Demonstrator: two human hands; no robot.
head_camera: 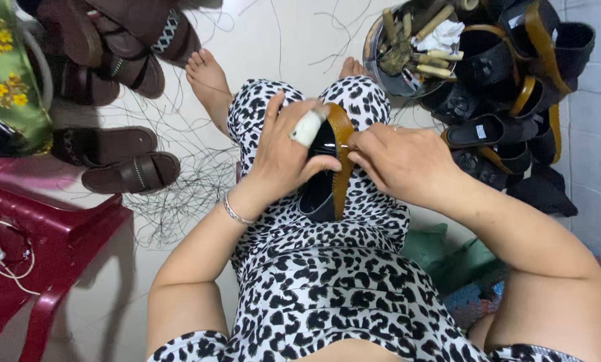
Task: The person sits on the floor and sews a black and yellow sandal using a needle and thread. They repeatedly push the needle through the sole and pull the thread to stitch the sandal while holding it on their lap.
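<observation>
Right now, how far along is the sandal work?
Done, apparently: brown sandals laid out on the floor at left. In hand: left hand grips a black sandal with a tan strap on the lap; right hand pinches its edge. Left, apparently: the black-and-tan pile at right.

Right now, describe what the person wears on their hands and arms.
Both arms are bare, without sleeves. The left hand has a white bandage wrap around one finger and a thin silver bracelet at the wrist. The right hand shows a slim ring.
</observation>
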